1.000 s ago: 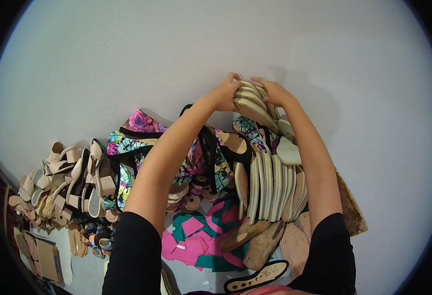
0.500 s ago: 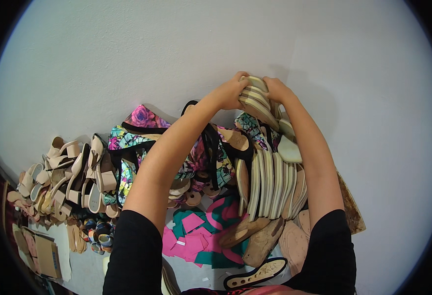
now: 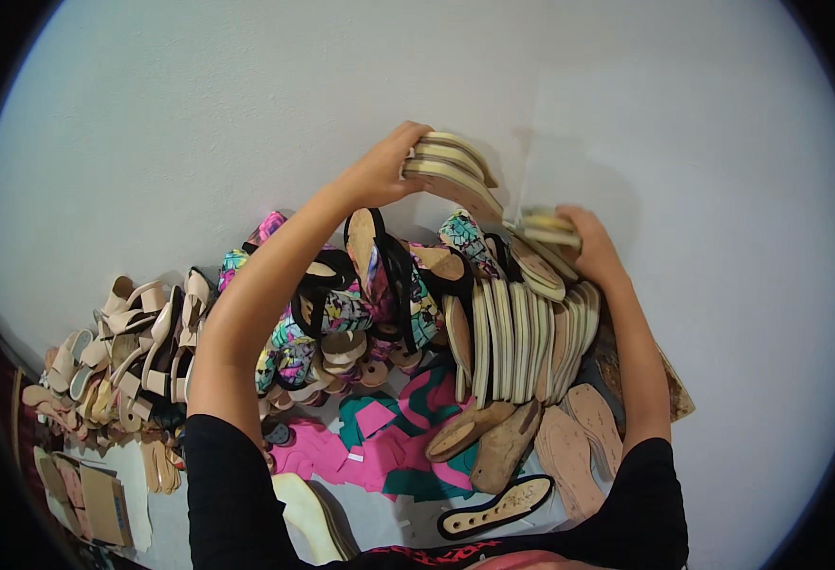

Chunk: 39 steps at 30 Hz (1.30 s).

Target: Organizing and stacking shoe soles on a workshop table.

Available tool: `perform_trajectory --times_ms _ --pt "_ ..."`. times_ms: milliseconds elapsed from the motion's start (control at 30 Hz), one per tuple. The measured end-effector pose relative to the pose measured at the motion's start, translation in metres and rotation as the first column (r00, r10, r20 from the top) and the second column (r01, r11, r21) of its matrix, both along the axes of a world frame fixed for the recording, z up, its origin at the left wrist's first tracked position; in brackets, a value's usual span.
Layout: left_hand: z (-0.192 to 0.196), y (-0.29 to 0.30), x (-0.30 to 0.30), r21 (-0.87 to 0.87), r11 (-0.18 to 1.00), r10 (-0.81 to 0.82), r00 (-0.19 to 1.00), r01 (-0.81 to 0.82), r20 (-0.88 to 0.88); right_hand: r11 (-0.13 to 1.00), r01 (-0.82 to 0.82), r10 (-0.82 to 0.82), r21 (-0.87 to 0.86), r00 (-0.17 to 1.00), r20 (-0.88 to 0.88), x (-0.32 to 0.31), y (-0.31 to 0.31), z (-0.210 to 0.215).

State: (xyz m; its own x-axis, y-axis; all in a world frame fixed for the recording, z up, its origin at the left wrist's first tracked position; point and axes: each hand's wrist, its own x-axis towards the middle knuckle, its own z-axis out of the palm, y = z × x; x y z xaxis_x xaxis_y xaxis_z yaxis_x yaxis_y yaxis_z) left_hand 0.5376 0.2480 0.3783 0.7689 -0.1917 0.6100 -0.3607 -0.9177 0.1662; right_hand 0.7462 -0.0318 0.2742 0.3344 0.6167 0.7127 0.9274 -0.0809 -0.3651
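Note:
My left hand (image 3: pixel 379 171) grips the end of a small stack of cream shoe soles (image 3: pixel 451 171) held high against the white wall. My right hand (image 3: pixel 588 247) holds another couple of cream soles (image 3: pixel 543 228) lower and to the right, just above a row of cream soles standing on edge (image 3: pixel 517 337). Both forearms reach up from black sleeves at the lower edge.
Colourful patterned sandals with black straps (image 3: pixel 360 304) are piled left of the row. A heap of beige sandals (image 3: pixel 123 351) lies far left. Brown cork soles (image 3: pixel 503 446), pink and green cut pieces (image 3: pixel 379 437) and cardboard boxes (image 3: pixel 94 489) lie below.
The hands, together on one stack before, have separated. My right hand has dropped down to the right with a few soles while my left keeps the rest up.

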Motion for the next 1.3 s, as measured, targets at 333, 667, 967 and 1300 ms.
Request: perform_trajectory --times_ms 333,667,967,1300 --pt "0.033 -0.059 -0.118 -0.248 0.962 0.149 0.982 -0.116 0.115 0.863 0.006 -0.108 -0.505 0.979 -0.173 -0.055 -0.062 0.002" --pt "-0.043 -0.160 -0.250 -0.754 0.648 0.181 0.941 0.106 0.287 0.886 -0.457 0.463 0.080 0.855 -0.233 -0.281 -0.042 0.014" --pt "-0.139 -0.208 -0.339 -0.932 0.347 0.648 0.745 -0.106 0.157 0.977 -0.195 0.157 -0.090 0.934 -0.320 -0.453 -0.040 -0.080" --pt "-0.197 -0.212 -0.440 -0.904 0.130 0.803 0.578 -0.407 -0.145 0.916 -0.368 0.216 -0.158 0.787 -0.578 -0.561 -0.033 -0.102"
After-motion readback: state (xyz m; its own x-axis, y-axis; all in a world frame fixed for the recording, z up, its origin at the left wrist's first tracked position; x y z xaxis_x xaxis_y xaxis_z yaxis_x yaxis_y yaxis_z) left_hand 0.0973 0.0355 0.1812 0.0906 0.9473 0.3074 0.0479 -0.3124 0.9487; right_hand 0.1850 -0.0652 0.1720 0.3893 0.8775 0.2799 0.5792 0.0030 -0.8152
